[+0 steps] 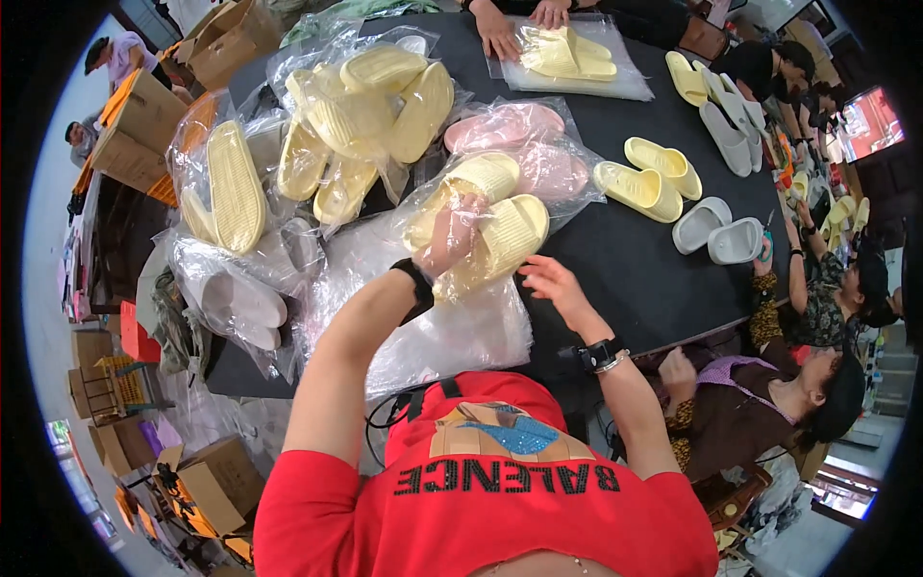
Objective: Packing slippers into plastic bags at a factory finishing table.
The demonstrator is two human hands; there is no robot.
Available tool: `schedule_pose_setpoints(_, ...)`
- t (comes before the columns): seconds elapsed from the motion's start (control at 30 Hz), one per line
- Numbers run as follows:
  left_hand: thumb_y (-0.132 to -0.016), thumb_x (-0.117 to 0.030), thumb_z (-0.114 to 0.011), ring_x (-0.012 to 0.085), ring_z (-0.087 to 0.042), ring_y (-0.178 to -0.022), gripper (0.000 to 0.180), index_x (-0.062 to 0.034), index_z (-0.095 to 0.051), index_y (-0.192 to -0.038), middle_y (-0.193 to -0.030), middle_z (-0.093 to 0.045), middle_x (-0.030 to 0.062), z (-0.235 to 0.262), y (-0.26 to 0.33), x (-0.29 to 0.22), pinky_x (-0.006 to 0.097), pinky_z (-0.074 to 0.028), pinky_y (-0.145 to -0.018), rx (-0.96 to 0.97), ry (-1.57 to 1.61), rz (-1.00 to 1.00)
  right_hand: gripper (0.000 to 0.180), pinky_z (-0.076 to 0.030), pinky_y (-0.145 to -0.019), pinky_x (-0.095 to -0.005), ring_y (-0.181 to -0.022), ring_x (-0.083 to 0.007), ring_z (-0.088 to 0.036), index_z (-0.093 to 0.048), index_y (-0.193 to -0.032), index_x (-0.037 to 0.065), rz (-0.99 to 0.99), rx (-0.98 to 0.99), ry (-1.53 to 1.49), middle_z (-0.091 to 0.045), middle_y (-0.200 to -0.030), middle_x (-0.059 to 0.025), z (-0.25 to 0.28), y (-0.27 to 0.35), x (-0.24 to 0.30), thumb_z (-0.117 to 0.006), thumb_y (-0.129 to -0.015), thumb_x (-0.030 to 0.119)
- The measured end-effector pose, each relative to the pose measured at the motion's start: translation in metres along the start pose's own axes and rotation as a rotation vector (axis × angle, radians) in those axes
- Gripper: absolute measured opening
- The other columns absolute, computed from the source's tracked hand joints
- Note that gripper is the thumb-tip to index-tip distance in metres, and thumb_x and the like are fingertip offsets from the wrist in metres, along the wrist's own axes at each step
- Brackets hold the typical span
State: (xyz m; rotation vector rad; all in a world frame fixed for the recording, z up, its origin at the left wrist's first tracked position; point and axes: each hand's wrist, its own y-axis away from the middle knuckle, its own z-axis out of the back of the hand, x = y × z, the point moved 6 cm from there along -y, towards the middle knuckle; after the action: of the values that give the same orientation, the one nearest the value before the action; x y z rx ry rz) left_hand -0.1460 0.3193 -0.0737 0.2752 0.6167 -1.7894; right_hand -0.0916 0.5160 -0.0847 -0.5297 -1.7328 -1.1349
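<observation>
A pair of pale yellow slippers [510,236] lies partly in a clear plastic bag over the middle of the table's near side. My left hand [456,234] reaches between the two slippers with its fingers curled on them; the fingertips are partly hidden. Just right of the nearer slipper, my right hand [558,288] has its fingers apart and holds nothing. Beneath the slippers is a stack of clear plastic bags [433,337]. Bagged pink slippers [519,144] rest right behind the pair.
Bagged yellow slippers [356,106] are heaped at the back left, with bagged grey slippers [245,306] nearer. Loose yellow slippers [649,183] and grey slippers [716,231] stand on the black table [644,274] at right. Across it, another person's hands [524,27] touch bagged yellow slippers. Co-workers sit at right.
</observation>
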Motion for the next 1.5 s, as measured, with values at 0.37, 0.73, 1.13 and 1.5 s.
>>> schedule_pose_setpoints(0.37,-0.070,-0.009,-0.054,0.0290,-0.053,-0.093,0.029,-0.0043,-0.053,-0.099,-0.100,-0.054,0.0141,0.008,0.103,-0.009,0.039,-0.043,-0.080,0.415,-0.216,-0.180,0.059,-0.038,-0.078,-0.0346,-0.100,-0.0188,-0.047,-0.027,-0.130,0.012,0.163,-0.652,-0.318,-0.044,-0.119,-0.0078,0.076,0.046,0.006,-0.054,-0.085,0.039)
schedule_pose_setpoints(0.73,-0.059,-0.004,-0.061,0.0303,-0.049,-0.097,0.034,-0.0093,-0.057,-0.092,-0.094,-0.054,0.0109,0.026,0.101,-0.007,0.039,-0.041,-0.084,0.122,0.002,-0.091,0.013,-0.041,-0.062,-0.0220,-0.076,-0.0080,-0.056,-0.055,-0.091,0.009,0.021,-0.650,-0.165,-0.061,-0.085,-0.0011,0.099,0.047,-0.041,-0.056,-0.084,0.020)
schedule_pose_setpoints(1.13,-0.069,-0.014,-0.061,0.0330,-0.053,-0.079,0.022,-0.0018,-0.055,-0.086,-0.083,-0.052,0.0135,0.156,0.099,-0.020,0.038,-0.045,-0.067,-0.002,0.098,-0.014,0.011,-0.046,-0.067,-0.0283,-0.083,-0.0153,-0.060,-0.052,-0.093,0.010,-0.175,0.052,-0.303,-0.062,-0.095,-0.0070,0.018,0.059,-0.038,-0.056,-0.083,0.014)
schedule_pose_setpoints(1.5,-0.066,-0.005,-0.056,0.0342,-0.052,-0.086,0.031,-0.0047,-0.050,-0.096,-0.090,-0.050,0.0141,0.044,0.103,-0.022,0.041,-0.045,-0.072,0.237,0.080,-0.027,0.015,-0.041,-0.059,-0.0217,-0.072,-0.0086,-0.057,-0.054,-0.091,0.008,-0.266,0.083,0.171,-0.063,-0.086,-0.0026,0.003,0.050,-0.069,-0.055,-0.083,0.021)
